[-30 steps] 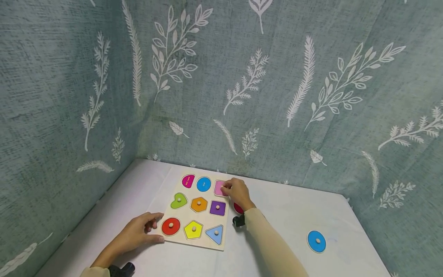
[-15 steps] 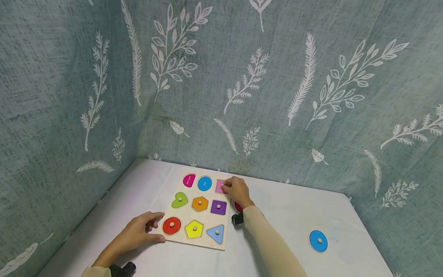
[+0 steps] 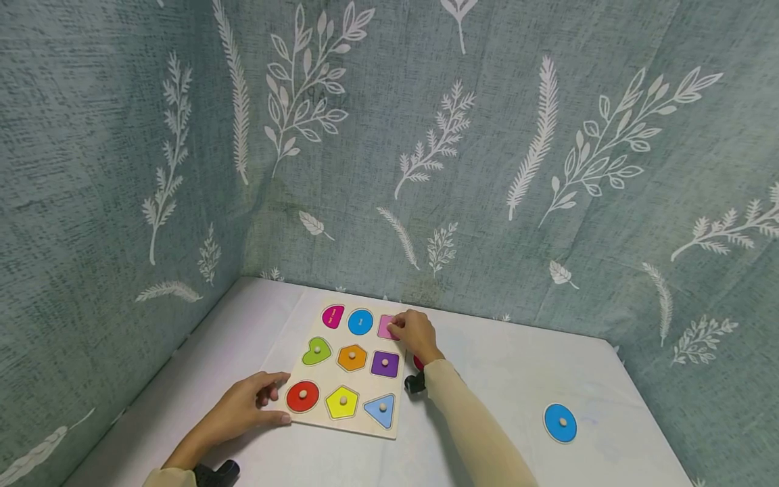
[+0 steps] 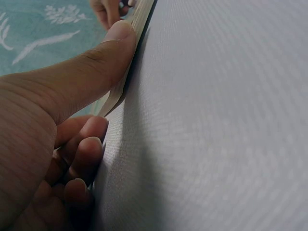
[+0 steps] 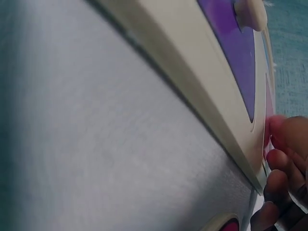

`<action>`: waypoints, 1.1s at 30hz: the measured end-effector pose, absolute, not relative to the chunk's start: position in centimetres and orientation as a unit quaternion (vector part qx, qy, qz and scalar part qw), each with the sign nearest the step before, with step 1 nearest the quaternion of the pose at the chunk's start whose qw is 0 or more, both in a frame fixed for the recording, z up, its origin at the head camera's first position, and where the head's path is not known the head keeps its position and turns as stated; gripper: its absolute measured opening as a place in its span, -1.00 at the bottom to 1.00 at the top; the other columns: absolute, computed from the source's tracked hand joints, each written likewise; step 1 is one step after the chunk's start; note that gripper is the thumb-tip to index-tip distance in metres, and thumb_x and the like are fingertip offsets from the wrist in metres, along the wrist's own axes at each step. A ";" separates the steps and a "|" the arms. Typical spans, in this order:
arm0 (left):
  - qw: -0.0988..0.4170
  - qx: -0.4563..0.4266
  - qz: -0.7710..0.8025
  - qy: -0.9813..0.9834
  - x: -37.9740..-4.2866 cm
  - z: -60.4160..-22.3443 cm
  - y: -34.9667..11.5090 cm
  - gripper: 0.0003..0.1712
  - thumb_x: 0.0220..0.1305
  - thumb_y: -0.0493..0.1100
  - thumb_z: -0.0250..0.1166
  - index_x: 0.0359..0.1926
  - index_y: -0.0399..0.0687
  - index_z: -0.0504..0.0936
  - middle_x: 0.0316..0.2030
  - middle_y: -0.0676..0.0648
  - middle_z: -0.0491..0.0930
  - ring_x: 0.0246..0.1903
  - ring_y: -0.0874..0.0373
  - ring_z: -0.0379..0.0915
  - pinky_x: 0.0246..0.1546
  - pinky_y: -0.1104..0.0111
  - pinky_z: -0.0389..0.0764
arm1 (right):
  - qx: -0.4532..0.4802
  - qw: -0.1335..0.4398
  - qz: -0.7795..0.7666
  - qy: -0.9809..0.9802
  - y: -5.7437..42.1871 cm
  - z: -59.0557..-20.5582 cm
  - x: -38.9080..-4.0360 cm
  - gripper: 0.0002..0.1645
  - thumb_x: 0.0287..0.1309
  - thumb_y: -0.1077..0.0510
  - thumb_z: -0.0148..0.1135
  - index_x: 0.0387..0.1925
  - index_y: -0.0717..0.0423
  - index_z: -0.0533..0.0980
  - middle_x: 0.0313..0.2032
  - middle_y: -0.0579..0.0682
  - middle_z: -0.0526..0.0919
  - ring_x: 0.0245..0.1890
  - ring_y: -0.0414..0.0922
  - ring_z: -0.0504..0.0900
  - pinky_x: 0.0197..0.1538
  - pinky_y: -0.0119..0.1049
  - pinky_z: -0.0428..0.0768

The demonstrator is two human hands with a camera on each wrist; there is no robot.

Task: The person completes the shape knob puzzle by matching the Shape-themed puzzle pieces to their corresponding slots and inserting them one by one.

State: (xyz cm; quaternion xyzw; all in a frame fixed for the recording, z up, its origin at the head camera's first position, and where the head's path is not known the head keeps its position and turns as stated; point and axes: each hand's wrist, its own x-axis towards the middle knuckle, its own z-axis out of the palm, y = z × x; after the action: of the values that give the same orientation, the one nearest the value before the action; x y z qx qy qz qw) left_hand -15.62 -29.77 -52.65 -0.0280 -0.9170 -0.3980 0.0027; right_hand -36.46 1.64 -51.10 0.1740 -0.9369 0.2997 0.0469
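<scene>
A wooden shape-puzzle board (image 3: 328, 375) lies flat on the table. At its near left corner, my left hand (image 3: 243, 409) holds the edges, thumb along the near side and index finger at the left side; the left wrist view shows the thumb (image 4: 115, 53) against the board's edge and the other fingers curled by the cloth. My right hand (image 3: 416, 335) pinches the knob of the pink square piece (image 3: 385, 327) at the far right corner, partly covering it. Knobbed pieces sit in the two nearer rows, among them a purple square (image 3: 385, 364). The magenta half circle (image 3: 333, 316) and blue shape (image 3: 360, 322) show lettering and no knobs.
A blue disc-like piece (image 3: 560, 423) with a knob lies off to the right on the white-covered table (image 3: 487, 379). Beside the board a dark red piece (image 3: 417, 363) is mostly hidden by the right wrist. Leaf-patterned green curtain (image 3: 365, 169) stands behind and at the sides.
</scene>
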 end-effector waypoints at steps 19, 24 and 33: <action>0.008 -0.024 -0.386 -0.922 -15.8 -52.4 -29.4 -0.01 -0.26 0.02 0.76 0.23 -0.27 0.60 -0.35 0.06 0.42 -0.32 0.15 0.33 -0.36 0.40 0.41 | 0.199 0.067 0.315 -0.926 6.1 -50.0 -35.2 -0.81 0.31 0.06 0.41 -0.13 0.05 0.74 -0.38 -0.10 0.65 -0.54 -0.21 0.51 -0.43 -0.31 0.51; 0.010 -0.020 -0.384 -0.923 -15.9 -52.5 -29.4 -0.01 -0.27 -0.02 0.76 0.23 -0.28 0.60 -0.36 0.04 0.41 -0.32 0.14 0.33 -0.36 0.40 0.42 | 0.207 0.088 0.312 -0.923 8.1 -49.6 -34.5 -0.86 0.27 0.11 0.44 -0.18 0.05 0.74 -0.44 -0.14 0.64 -0.44 -0.20 0.50 -0.37 -0.30 0.50; -0.005 0.002 -0.384 -0.923 -16.0 -52.5 -29.1 -0.01 -0.26 -0.06 0.76 0.25 -0.30 0.58 -0.37 0.03 0.41 -0.32 0.13 0.33 -0.37 0.41 0.44 | 0.209 0.114 0.326 -0.915 12.4 -49.1 -33.0 -0.88 0.24 0.16 0.45 -0.21 0.10 0.75 -0.49 -0.18 0.60 -0.49 -0.21 0.50 -0.36 -0.27 0.50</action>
State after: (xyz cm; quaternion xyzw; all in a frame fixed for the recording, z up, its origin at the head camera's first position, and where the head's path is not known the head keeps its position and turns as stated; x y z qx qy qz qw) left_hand -15.96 -29.10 -52.46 0.0025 -0.9235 -0.3836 -0.0046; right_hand -33.03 12.45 -49.09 0.2092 -0.9149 0.3258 0.1142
